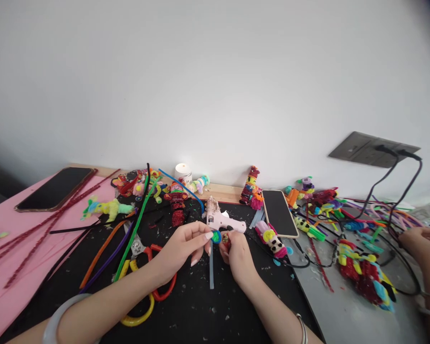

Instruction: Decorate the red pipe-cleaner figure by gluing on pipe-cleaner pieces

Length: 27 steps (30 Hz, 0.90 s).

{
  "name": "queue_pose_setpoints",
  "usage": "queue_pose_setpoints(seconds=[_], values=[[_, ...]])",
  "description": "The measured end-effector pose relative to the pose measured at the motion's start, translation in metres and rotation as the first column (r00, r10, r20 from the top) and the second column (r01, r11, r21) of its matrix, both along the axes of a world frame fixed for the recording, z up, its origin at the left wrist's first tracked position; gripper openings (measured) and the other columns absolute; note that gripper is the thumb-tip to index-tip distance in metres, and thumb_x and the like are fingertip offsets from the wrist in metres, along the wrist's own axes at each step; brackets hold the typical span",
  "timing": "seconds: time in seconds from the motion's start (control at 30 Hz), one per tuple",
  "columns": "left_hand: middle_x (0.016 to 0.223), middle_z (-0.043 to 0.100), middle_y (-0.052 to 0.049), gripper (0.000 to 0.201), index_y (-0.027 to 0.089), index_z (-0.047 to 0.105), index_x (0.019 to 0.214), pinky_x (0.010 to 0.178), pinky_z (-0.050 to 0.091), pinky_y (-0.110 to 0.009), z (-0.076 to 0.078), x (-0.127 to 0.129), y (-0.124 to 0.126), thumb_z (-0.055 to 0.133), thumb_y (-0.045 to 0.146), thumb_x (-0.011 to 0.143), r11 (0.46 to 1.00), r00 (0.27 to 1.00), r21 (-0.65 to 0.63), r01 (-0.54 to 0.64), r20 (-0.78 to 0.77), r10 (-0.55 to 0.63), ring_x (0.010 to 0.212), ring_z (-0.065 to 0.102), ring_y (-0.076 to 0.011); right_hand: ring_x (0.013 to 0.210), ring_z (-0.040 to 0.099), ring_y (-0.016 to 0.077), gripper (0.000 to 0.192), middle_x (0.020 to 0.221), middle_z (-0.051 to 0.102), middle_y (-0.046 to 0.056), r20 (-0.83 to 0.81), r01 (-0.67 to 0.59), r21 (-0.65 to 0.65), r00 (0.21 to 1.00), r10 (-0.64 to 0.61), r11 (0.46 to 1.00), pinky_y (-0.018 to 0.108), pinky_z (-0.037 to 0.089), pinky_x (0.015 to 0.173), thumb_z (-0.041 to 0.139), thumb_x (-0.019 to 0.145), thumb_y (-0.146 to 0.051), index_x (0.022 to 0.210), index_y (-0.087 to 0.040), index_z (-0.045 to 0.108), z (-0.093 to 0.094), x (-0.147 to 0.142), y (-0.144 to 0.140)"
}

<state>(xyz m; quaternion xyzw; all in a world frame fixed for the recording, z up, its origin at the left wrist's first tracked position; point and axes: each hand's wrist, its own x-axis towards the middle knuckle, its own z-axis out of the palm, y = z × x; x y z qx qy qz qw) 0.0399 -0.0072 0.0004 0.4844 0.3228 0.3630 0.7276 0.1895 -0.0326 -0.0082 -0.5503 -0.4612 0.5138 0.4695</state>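
Observation:
My left hand [181,248] pinches a small blue and green round fuzzy piece [216,237] between thumb and fingertips. My right hand [237,255] is closed on a small red and yellow fuzzy figure [225,239], pressed right beside the blue piece. Both hands meet over the black mat [200,310]. A white glue gun [222,220] lies just behind them, and a clear glue stick [211,270] lies on the mat below my fingers.
Pipe cleaners in orange, green and purple [122,243], scissors [138,248], and red and yellow rings lie left. Finished fuzzy figures line the wall. A phone [279,212] lies right of the mat, another [55,188] on pink paper. Another person's hand [421,241] works far right near cables.

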Motion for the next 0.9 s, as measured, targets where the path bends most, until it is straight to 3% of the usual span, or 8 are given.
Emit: queue_pose_setpoints(seconds=[0.43, 0.67, 0.9], values=[[0.058, 0.060, 0.003, 0.021, 0.013, 0.058, 0.077, 0.039, 0.022, -0.017, 0.002, -0.001, 0.001, 0.063, 0.033, 0.081, 0.997, 0.997, -0.069, -0.029, 0.065, 0.034, 0.035, 0.036, -0.0006, 0.038, 0.023, 0.0086, 0.034, 0.041, 0.029, -0.006, 0.035, -0.018, 0.003, 0.999, 0.018, 1.000, 0.025, 0.017, 0.039, 0.035, 0.078, -0.039, 0.048, -0.024, 0.031, 0.006, -0.001, 0.000], [0.057, 0.060, 0.003, 0.022, 0.013, 0.059, 0.078, 0.040, 0.023, -0.018, -0.001, 0.000, 0.002, 0.063, 0.035, 0.082, 0.997, 0.998, -0.070, 0.009, 0.067, -0.004, 0.034, 0.035, -0.0007, 0.037, 0.016, 0.0070, 0.052, 0.040, 0.025, -0.007, -0.096, -0.005, -0.012, 0.995, 0.004, 1.000, 0.024, 0.011, 0.039, 0.033, 0.089, -0.050, 0.045, -0.022, 0.033, -0.009, 0.001, 0.002], [0.056, 0.059, 0.003, 0.024, 0.013, 0.059, 0.080, 0.042, 0.022, -0.019, 0.000, 0.000, -0.001, 0.064, 0.037, 0.080, 0.992, 0.994, -0.108, 0.057, 0.094, -0.047, 0.034, 0.032, -0.0006, 0.035, 0.016, 0.0071, 0.050, 0.038, 0.024, -0.007, -0.167, 0.049, -0.026, 0.985, -0.052, 0.998, 0.023, 0.011, 0.037, 0.031, 0.088, -0.046, 0.044, -0.022, 0.033, -0.006, -0.008, -0.005]])
